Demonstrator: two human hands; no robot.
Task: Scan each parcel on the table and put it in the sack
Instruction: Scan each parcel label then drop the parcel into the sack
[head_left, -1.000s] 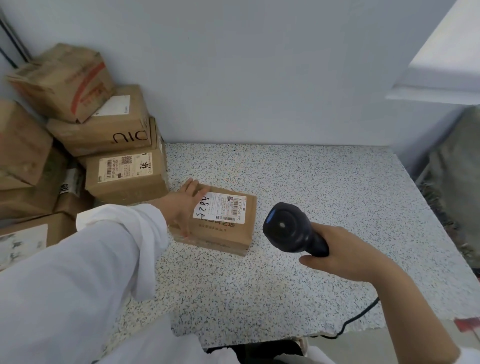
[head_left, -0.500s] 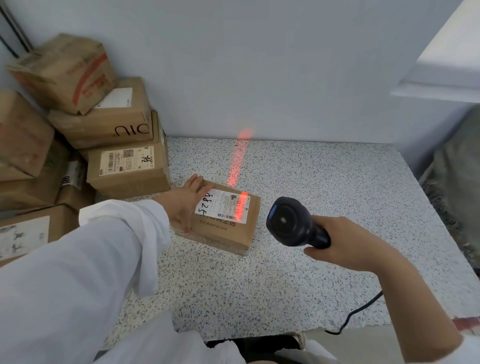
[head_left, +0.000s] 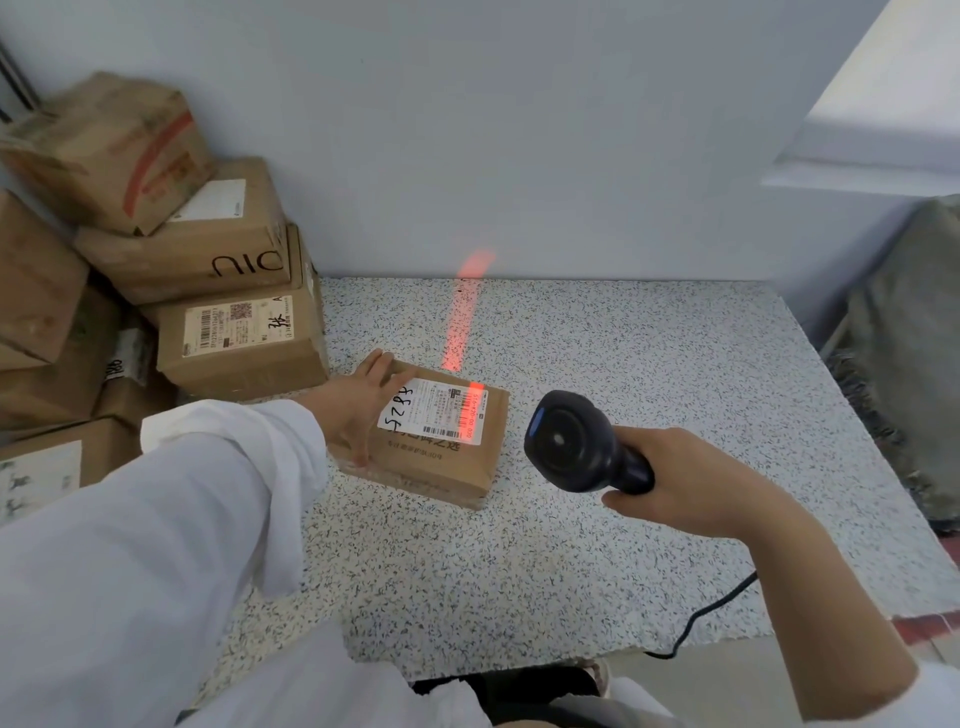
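From the head camera I am looking down at the parcel (head_left: 441, 462), a flat brown carton that is lying closed at the middle of the frame on the speckled table (head_left: 623, 374); I cannot tell what is inside it. Its white label (head_left: 436, 413) is facing up, with handwritten figures at its left end and barcodes along its lower and right edges. The left hand (head_left: 358, 402), coming out of a white sleeve (head_left: 182, 519) from the lower left, is resting flat on the carton's left end, with fingers straight over the top, thumb lying down the near side, and nothing in its grasp. The right hand (head_left: 691, 483), right of centre, is curling its fingers round the handle of a black scanner (head_left: 571, 441), whose head is pointing towards the parcel. A black cable (head_left: 711, 608) is trailing off the table's near edge at the lower right. A red beam (head_left: 460, 332) is falling across the label's right end and running on over the tabletop to the foot of the wall (head_left: 519, 130).

At the left of the frame a stack of cardboard boxes (head_left: 234, 343) is sitting against the wall, all closed, several carrying labels. At the right edge, beside the table, a grey-green sack (head_left: 904, 364) is standing; I am not making out any contents
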